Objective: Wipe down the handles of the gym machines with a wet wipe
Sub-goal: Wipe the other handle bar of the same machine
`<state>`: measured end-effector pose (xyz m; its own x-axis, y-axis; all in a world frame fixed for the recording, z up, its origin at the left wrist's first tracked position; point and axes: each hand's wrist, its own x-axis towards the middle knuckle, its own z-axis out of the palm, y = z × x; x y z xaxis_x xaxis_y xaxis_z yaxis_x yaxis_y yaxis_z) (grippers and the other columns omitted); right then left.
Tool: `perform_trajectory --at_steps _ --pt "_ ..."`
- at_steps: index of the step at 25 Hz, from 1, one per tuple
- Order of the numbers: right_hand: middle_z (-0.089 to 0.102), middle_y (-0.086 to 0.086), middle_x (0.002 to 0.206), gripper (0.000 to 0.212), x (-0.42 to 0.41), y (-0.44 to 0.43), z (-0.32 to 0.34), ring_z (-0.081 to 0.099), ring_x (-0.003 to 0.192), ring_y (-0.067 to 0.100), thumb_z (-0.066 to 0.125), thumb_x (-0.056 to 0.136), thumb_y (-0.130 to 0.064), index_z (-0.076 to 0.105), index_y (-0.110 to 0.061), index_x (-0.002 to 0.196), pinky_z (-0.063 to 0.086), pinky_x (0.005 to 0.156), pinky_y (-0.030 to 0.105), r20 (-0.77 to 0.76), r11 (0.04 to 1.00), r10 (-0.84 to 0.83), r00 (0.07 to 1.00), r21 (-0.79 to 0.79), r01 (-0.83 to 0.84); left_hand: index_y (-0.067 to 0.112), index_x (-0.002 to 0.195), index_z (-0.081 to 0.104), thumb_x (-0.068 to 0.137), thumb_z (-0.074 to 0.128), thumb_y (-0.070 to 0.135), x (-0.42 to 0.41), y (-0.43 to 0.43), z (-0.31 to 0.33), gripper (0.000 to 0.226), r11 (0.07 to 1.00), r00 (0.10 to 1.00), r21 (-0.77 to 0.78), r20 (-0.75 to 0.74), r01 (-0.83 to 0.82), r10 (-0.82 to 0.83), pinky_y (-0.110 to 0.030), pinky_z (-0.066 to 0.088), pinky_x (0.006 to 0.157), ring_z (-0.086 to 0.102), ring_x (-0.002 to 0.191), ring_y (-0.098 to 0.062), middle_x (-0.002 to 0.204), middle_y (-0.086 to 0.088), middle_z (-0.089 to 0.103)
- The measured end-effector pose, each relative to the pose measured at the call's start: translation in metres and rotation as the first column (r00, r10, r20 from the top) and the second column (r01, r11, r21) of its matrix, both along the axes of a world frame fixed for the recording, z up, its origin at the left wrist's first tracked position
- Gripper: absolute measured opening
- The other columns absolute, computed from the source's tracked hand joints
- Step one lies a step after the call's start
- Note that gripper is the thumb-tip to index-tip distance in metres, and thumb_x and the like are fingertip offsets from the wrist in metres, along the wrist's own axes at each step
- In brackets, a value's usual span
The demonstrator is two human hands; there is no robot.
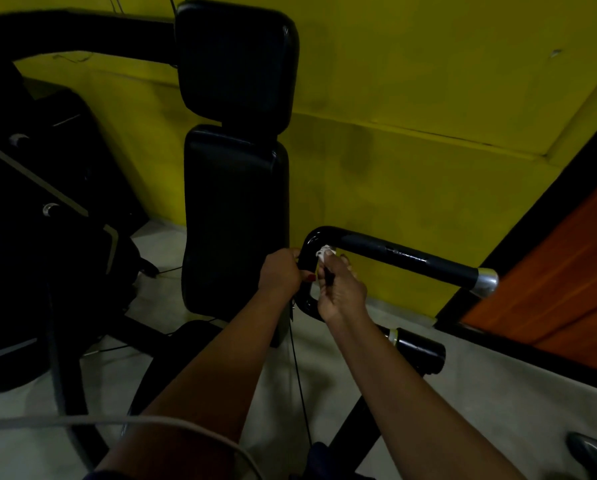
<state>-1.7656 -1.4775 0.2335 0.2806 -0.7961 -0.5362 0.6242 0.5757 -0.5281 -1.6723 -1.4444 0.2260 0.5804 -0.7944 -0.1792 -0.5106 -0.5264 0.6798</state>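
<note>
A black bent handle bar (411, 256) with a silver end cap (487, 279) juts out to the right of the machine's black back pad (234, 220). My left hand (283, 271) grips the upright part of this bar just below its bend. My right hand (342, 289) pinches a small crumpled white wet wipe (325, 251) and holds it against the inner side of the bend. A thin dark thing also sits between my right fingers; what it is I cannot tell.
A black headrest pad (236, 64) sits above the back pad. A yellow wall (411, 98) stands behind. An orange panel (567, 271) with a black frame is at the right. More black machine parts (47, 202) fill the left. A black roller (420, 351) lies low beside the grey floor.
</note>
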Motion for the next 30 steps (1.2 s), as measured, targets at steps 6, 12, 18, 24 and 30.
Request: perform_trajectory --at_steps 6,12,18,24,30 --pt "0.064 -0.003 0.076 0.02 -0.011 0.015 0.021 0.061 0.063 0.011 0.073 0.082 -0.007 0.057 -0.013 0.094 0.047 0.055 0.023 -0.425 0.939 -0.157 0.892 -0.345 0.001 0.008 0.108 0.067 0.081 0.073 0.017 -0.001 0.001 0.003 0.028 0.999 0.998 0.025 0.053 0.024 -0.025 -0.024 0.039 0.069 0.064 0.096 -0.026 0.101 -0.013 0.068" --pt "0.065 0.013 0.079 0.031 -0.006 -0.032 0.02 0.059 0.074 0.031 0.038 0.074 0.0 0.067 -0.002 0.085 0.044 0.069 0.03 -0.48 0.014 -0.814 0.328 -0.58 -0.814 0.012 0.114 0.066 0.086 0.065 0.015 -0.005 0.004 0.002 0.028 1.0 0.999 0.005 0.037 0.0 0.0 -0.027 0.047 0.071 0.064 0.093 -0.024 0.106 -0.014 0.068" --pt "0.07 0.014 0.107 0.036 -0.033 -0.069 0.009 0.066 0.098 0.032 0.068 0.075 0.007 0.07 -0.004 0.109 0.057 0.074 0.036 -0.374 -0.419 -0.776 0.508 -0.297 -0.858 0.012 0.125 0.059 0.081 0.074 0.021 -0.007 0.006 0.014 0.047 0.998 0.994 -0.029 0.096 0.059 -0.055 -0.021 0.042 0.076 0.062 0.107 -0.025 0.117 -0.012 0.066" --pt "0.07 0.015 0.088 0.017 -0.01 -0.059 0.024 0.064 0.08 0.034 0.057 0.089 -0.01 0.073 -0.005 0.09 0.051 0.066 0.035 -0.61 0.025 -0.738 0.29 -0.454 -0.891 0.013 0.127 0.062 0.082 0.072 0.01 -0.01 -0.004 0.024 0.046 0.944 0.992 -0.317 0.11 0.093 -0.06 -0.011 0.038 0.073 0.064 0.101 -0.021 0.113 -0.011 0.069" --pt "0.062 0.015 0.127 0.038 -0.066 -0.076 -0.009 0.059 0.119 0.032 0.063 0.084 0.006 0.065 -0.001 0.121 0.052 0.092 0.042 -0.265 -0.499 -0.78 0.567 -0.282 -0.819 0.011 0.12 0.064 0.078 0.071 0.001 -0.01 -0.012 0.028 0.044 0.961 0.99 -0.262 0.128 0.09 -0.058 -0.026 0.049 0.085 0.064 0.101 -0.024 0.112 -0.012 0.068"
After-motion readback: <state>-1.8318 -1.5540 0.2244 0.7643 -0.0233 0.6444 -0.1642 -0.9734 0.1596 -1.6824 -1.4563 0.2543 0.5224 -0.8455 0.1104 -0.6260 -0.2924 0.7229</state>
